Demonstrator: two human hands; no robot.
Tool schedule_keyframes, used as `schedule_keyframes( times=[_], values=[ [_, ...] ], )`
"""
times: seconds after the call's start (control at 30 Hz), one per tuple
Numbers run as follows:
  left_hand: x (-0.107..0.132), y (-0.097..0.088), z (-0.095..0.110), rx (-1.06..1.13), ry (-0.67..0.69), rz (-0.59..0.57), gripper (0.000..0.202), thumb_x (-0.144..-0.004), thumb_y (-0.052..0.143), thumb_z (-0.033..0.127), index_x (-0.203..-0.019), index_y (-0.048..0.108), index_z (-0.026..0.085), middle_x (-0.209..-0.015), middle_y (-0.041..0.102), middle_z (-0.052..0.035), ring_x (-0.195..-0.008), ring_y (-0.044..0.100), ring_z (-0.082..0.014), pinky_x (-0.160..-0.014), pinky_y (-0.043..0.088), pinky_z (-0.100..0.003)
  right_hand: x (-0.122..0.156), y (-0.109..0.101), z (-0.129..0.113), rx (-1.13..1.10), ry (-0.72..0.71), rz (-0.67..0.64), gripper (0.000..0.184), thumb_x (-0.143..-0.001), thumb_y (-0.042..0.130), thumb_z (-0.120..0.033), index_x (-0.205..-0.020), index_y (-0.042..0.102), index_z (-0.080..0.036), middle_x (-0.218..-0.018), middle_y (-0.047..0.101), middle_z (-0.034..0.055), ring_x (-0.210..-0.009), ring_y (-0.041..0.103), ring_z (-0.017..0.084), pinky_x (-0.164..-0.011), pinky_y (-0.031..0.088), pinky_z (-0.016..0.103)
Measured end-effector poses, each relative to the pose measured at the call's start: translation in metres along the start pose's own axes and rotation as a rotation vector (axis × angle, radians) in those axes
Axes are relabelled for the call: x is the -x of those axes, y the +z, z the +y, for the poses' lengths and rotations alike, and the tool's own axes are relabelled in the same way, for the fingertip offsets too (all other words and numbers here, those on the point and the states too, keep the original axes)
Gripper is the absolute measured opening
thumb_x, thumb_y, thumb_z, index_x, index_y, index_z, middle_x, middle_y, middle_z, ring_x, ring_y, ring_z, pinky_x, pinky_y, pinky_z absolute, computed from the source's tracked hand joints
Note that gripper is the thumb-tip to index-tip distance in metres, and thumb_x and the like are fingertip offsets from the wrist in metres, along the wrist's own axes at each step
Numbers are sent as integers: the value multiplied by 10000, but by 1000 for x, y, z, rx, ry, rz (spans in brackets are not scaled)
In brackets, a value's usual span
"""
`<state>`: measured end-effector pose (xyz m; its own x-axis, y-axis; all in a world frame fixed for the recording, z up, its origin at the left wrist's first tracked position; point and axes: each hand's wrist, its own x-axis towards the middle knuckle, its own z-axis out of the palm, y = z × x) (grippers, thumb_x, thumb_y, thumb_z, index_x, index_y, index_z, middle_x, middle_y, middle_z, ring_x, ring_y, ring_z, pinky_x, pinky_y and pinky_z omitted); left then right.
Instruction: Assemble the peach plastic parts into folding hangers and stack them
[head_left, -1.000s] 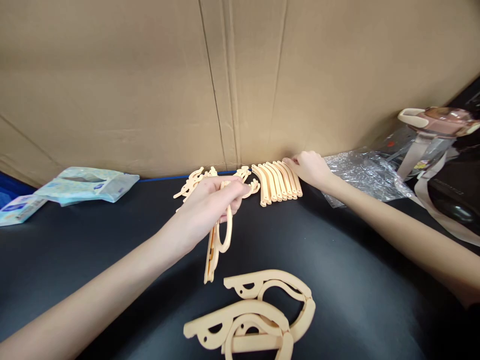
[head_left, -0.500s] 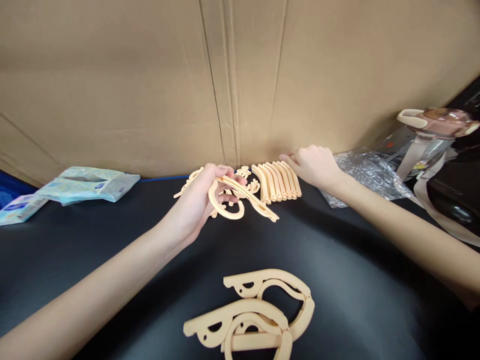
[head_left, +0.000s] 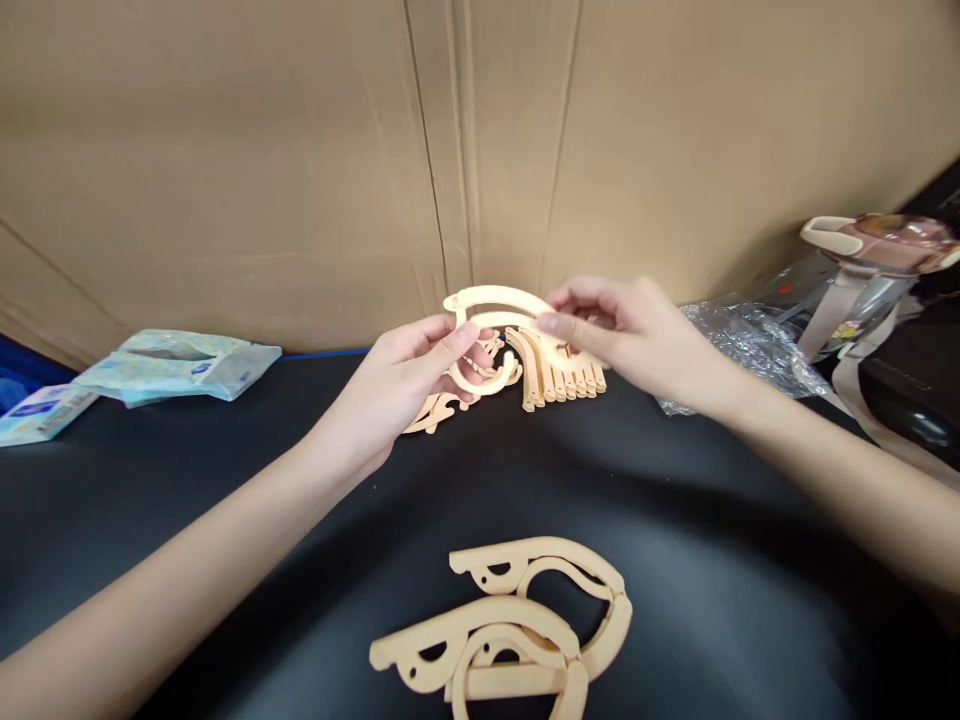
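My left hand (head_left: 405,385) and my right hand (head_left: 626,335) both pinch one beige plastic hanger piece (head_left: 496,300), held up in front of the cardboard wall. Just behind and below it, a row of curved beige pieces (head_left: 559,375) stands on edge on the black table. More beige pieces (head_left: 431,410) lie under my left hand. Nearer to me, a small stack of folded beige hangers (head_left: 517,640) lies flat on the table.
A tall cardboard wall (head_left: 300,160) closes off the back of the black table (head_left: 187,520). Light blue packets (head_left: 176,365) lie at the left. Crumpled clear plastic (head_left: 739,345) and a clear jug with a pink lid (head_left: 870,260) sit at the right.
My left hand raised and turned the hanger piece up in front of the wall. My right hand left the row of curved pieces and took hold of the piece's other end.
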<state>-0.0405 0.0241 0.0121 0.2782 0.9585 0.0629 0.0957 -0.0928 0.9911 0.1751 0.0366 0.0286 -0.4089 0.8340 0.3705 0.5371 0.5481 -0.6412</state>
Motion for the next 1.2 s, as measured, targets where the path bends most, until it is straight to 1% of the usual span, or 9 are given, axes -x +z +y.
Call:
schedule_keyframes(
  times=[0.27, 0.37, 0.47, 0.6, 0.7, 0.87, 0.97, 1.03, 1.2],
  values=[
    [3, 3, 4, -134, 83, 134, 227, -911, 541, 349, -909, 704, 191, -665, 506, 17, -511, 409, -76, -466, 359, -189, -4, -19, 6, 402, -56, 106, 222, -945, 517, -345, -1001, 676, -201, -844, 698, 33, -717, 594, 182, -645, 376, 300],
    [5, 7, 4, -85, 53, 98, 233, -912, 529, 354, -911, 694, 189, -631, 457, 31, -473, 370, -66, -423, 307, -185, -2, -15, 2, 486, -106, 122, 231, -963, 496, -346, -1044, 661, -205, -940, 703, 48, -755, 608, 190, -623, 364, 294],
    [9, 11, 2, -34, -14, -20, 234, -917, 526, 358, -882, 670, 177, -605, 443, 41, -443, 373, -64, -399, 323, -181, 3, -6, -2, 749, -283, 83, 268, -1006, 420, -318, -1054, 652, -192, -948, 686, 66, -756, 600, 193, -559, 316, 295],
    [11, 16, -1, 30, -107, -101, 270, -935, 515, 330, -761, 617, 150, -566, 464, 44, -426, 392, -56, -375, 341, -155, 9, 7, -4, 1088, -618, -45, 284, -983, 357, -89, -944, 633, -142, -740, 629, 54, -648, 545, 173, -550, 286, 305],
    [12, 20, -5, 87, -160, -104, 280, -935, 529, 340, -772, 625, 133, -581, 528, 29, -457, 431, -51, -392, 363, -130, 10, 15, 0, 1113, -645, -81, 280, -945, 340, -27, -938, 607, -111, -692, 604, 54, -580, 514, 164, -541, 271, 298],
    [16, 30, -6, 46, -138, -113, 268, -954, 488, 313, -852, 649, 124, -563, 552, 32, -419, 441, -36, -387, 344, -120, -4, 11, 18, 749, -176, -201, 155, -923, 422, -112, -898, 572, -143, -559, 525, -8, -439, 396, 129, -488, 240, 272],
    [10, 26, 0, -18, -92, -114, 264, -936, 518, 344, -901, 679, 138, -679, 632, -7, -523, 543, -69, -420, 423, -133, -14, -4, 30, 498, 7, -1, 243, -991, 339, -213, -851, 535, -180, -587, 543, -5, -470, 440, 122, -523, 324, 261],
    [-4, 17, 4, -39, -28, -2, 255, -894, 584, 380, -943, 708, 162, -934, 679, -51, -779, 616, -125, -555, 555, -192, -19, -13, 34, 261, 65, 104, 277, -986, 341, -224, -797, 542, -195, -623, 556, 3, -530, 484, 124, -549, 359, 259],
    [-52, -5, -9, -259, -127, 122, 245, -824, 631, 360, -918, 722, 153, -1114, 687, -99, -956, 627, -208, -650, 564, -286, -24, -18, 35, -426, 283, 183, 213, -881, 417, -126, -735, 566, -170, -571, 420, -32, -468, 366, 88, -451, 297, 227]
  ],
)
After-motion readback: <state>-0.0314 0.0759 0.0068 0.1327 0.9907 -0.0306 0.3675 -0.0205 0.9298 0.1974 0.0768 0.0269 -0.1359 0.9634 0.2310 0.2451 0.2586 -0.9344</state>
